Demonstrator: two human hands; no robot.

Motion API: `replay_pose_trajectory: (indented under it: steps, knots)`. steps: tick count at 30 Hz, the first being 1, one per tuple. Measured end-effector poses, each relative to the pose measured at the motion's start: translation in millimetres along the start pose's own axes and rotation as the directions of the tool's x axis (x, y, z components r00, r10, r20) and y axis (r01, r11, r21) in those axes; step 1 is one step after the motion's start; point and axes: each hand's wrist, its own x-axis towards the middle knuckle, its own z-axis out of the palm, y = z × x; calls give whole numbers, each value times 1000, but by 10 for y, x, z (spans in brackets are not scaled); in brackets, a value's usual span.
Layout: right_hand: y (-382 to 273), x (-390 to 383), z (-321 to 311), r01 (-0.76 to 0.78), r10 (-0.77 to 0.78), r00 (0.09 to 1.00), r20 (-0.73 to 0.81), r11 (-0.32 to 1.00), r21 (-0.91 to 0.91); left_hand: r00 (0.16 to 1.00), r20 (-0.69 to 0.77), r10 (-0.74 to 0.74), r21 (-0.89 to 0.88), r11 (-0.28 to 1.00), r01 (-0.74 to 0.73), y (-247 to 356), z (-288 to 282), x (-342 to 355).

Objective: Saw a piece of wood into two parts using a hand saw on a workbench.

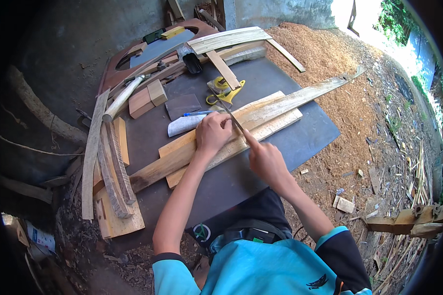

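A long, weathered wooden plank (280, 109) lies diagonally over two paler boards (186, 178) on the dark tabletop. My left hand (213, 133) bears down on the plank, its fingers curled over it and the thumb close to a thin blade. My right hand (268, 160) is closed on the near end of that thin-bladed hand tool (235, 120), the index finger stretched along it. The blade, seen almost edge-on, crosses the plank beside my left hand; its exact kind is hard to make out. Beyond its tip rests a yellow tool (225, 89).
The dark table (315, 129) holds a blue pen (194, 114), a dark flat sheet (182, 106), wood blocks (147, 99), a mallet-like pale stick (124, 98) and a black container (192, 63). Curved wood strips (114, 172) line its left edge. Sawdust (312, 49) is heaped beyond.
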Motion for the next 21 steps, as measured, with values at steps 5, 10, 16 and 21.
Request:
replay_pose_trajectory:
  steps: [5,10,16,21]
  knots:
    - [-39,-14,-88,-42,45,996,75,999,-34,999,-36,21,-29,999,-22,-31,48,36]
    - [-88,-282,-171,-50,49,996,81,999,4,998,-64,27,-51,998,-30,-110,19,-19]
    - [-96,-396,-616,-31,42,994,-103,994,104,998,40,-37,-68,997,40,-21,3,15]
    - [29,-323,-294,-31,29,999,27,994,103,999,21,-34,-49,998,35,-51,22,22]
